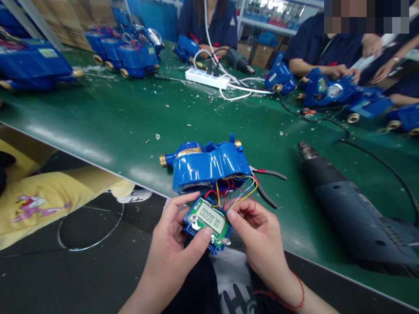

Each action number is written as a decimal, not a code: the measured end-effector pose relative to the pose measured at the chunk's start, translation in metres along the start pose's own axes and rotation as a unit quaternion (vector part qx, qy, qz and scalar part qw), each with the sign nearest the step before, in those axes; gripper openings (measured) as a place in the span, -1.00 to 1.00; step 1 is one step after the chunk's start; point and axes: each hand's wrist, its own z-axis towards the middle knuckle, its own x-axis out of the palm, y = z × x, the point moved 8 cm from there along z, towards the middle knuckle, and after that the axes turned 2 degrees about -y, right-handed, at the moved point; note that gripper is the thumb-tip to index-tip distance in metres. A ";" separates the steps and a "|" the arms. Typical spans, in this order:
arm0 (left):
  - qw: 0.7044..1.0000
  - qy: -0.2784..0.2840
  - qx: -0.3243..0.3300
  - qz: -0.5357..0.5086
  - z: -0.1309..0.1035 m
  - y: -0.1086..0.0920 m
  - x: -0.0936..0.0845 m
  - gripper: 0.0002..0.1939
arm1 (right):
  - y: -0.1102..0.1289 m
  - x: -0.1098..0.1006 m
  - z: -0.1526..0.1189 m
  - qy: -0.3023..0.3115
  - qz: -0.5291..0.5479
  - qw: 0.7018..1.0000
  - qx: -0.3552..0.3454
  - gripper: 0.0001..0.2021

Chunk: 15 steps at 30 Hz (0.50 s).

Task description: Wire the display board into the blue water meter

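Note:
A small green circuit board with an LCD [210, 218] sits in a blue plastic frame, its screen lit with digits. My left hand [178, 244] grips this display board, thumb on its lower edge and fingers around the far left side. At the board's right edge, my right hand [262, 235] pinches thin coloured wires [244, 198]; the exact fingertip contact is partly hidden. These wires run into the underside of a blue water meter [211, 163] with brass ends, lying on the bench just beyond. Pliers [266, 187] with dark handles lie against the meter's right side.
A large heat gun [353, 205] lies at right on the green bench [131, 117], its cord trailing behind. A white power strip [207, 80] and more blue meters [134, 54] stand farther back. Co-workers [209, 22] sit opposite. Yellow-clothed legs [65, 196] show at left.

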 end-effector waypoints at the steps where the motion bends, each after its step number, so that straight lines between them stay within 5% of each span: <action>1: 1.000 -0.002 -0.009 -0.017 0.000 0.000 0.001 -0.59 | -0.006 0.000 0.000 -0.005 0.044 0.999 0.026 -0.90; 6: 0.998 -0.014 -0.028 -0.047 0.000 0.005 0.003 -0.57 | -0.024 0.002 -0.007 -0.051 0.156 0.979 0.117 -0.84; 15: 0.996 -0.007 -0.041 -0.076 0.003 0.016 0.001 -0.55 | -0.014 -0.008 -0.001 -0.067 0.122 0.989 0.048 -0.88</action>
